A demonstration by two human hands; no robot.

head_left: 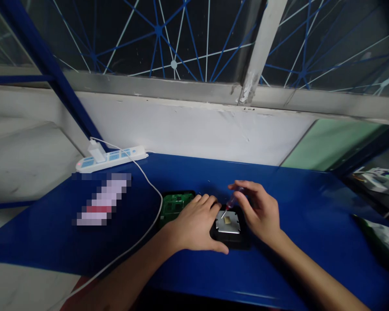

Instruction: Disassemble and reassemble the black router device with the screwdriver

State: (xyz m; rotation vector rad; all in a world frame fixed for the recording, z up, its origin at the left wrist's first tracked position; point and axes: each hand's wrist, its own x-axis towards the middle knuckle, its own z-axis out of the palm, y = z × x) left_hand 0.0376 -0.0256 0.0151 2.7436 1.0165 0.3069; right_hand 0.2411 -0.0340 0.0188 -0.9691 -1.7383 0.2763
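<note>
My right hand point(262, 209) pinches a screwdriver point(232, 201) by its clear, reddish handle. The metal shaft slants down to the left, its tip at the upper left of a silver metal plate point(233, 225) with a tan square on it. That plate sits in a black casing point(235, 242). Spread over the casing's left side is my left hand point(199, 222), thumb stretched along the near edge and fingers bent over the far side. A green circuit board point(175, 206) in a black shell lies to the left, partly covered by my left hand.
A white power strip point(116, 159) with a plugged-in charger point(97, 151) stands at the back left. Its white cable point(149, 181) runs across the blue table point(188, 168) to the near left. A blurred-out pale item point(103, 201) lies left; a dark-edged packet point(381, 237) lies right.
</note>
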